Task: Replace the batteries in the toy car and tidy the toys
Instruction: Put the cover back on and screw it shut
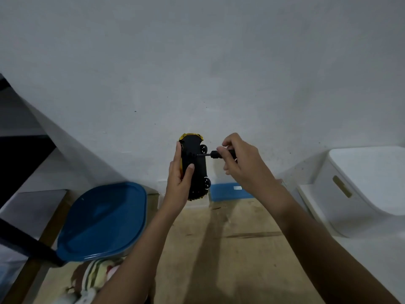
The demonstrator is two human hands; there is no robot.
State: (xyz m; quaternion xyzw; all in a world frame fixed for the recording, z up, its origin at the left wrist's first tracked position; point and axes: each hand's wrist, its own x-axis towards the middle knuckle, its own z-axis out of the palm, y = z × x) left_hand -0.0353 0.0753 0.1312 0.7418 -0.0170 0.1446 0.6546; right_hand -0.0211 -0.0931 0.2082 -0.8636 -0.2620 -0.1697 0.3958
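**A:** What lies nearest the person?

**B:** At seven o'clock, a striped cloth bundle [94, 275] on the wooden floor [230, 249]. Just beyond it sits a container with a blue lid [103, 218], and a dark bar [26, 244] crosses in front of its near edge.

**A:** And the hands?

**B:** Both arms reach up the middle. The left hand [178, 181] grips the toy car [195, 165] in the air, just below the centre. Its thumb is curled over the black underside and its fingers are wrapped round the nine o'clock flank.

**A:** How is the car turned?

**B:** The underside faces the person and one end points to twelve. Gold body shows at the top and bottom ends, and two wheels sit on the three o'clock side.

**A:** The right hand?

**B:** The right hand [243, 163] is at three o'clock of the car. Its fingers are bent and clamped on the black handle of a small screwdriver [219, 152]. The shaft lies level and its tip touches the underside near the middle.

**A:** Farther back?

**B:** A blue block [230, 191] lies at the foot of the wall. A white storage bin [361, 187] stands at four o'clock, and the pale wall [197, 62] rises behind everything.
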